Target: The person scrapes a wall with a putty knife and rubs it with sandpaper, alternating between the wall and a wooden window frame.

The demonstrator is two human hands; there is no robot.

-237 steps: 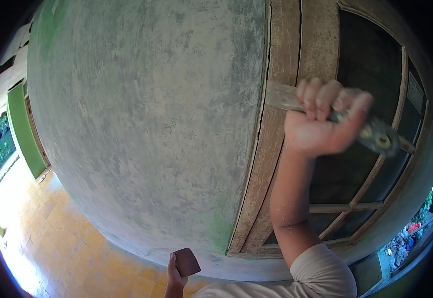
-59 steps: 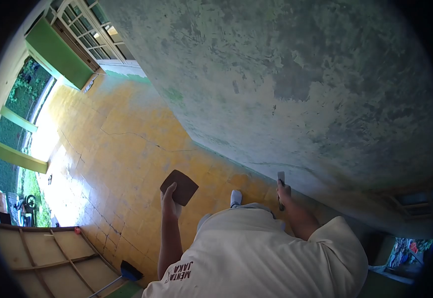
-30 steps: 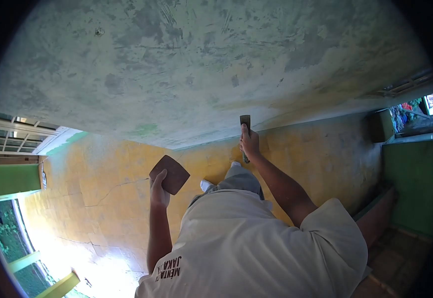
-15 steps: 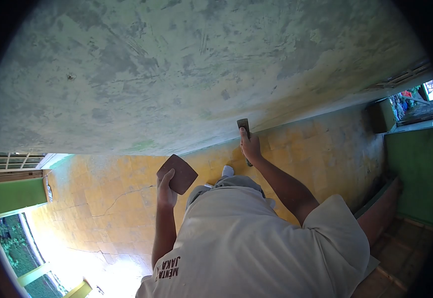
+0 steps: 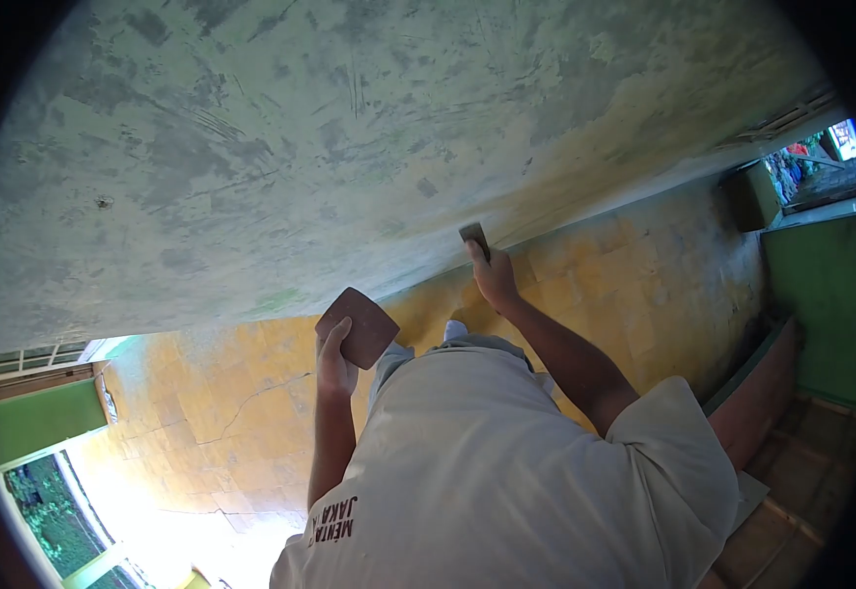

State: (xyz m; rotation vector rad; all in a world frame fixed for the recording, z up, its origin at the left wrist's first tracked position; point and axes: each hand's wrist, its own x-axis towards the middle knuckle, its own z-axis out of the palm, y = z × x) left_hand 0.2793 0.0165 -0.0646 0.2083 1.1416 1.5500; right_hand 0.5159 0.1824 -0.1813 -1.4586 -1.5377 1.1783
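Note:
My left hand [image 5: 335, 365] grips a reddish-brown square plate [image 5: 367, 332], thumb on its face and fingers hidden beneath. Higher up and to the right, my right hand [image 5: 495, 280] is closed around a dark, flat-bladed putty knife [image 5: 474, 236], its blade end pointing up at the wall [image 5: 280, 167]. The blade is close to the wall's lower part; whether it touches cannot be made out. Grey and pale green patches and scratch marks cover the wall.
Below the wall lies a yellow tiled floor [image 5: 624, 294] with a crack on the left. A green partition [image 5: 821, 304] and a reddish panel [image 5: 757, 407] stand at right. Another green panel [image 5: 40, 420] and a bright opening are at left.
The view has tilted slightly. My right hand has turned the putty knife, so its handle no longer shows below the fist. The left hand still holds the plate, now slightly higher in view.

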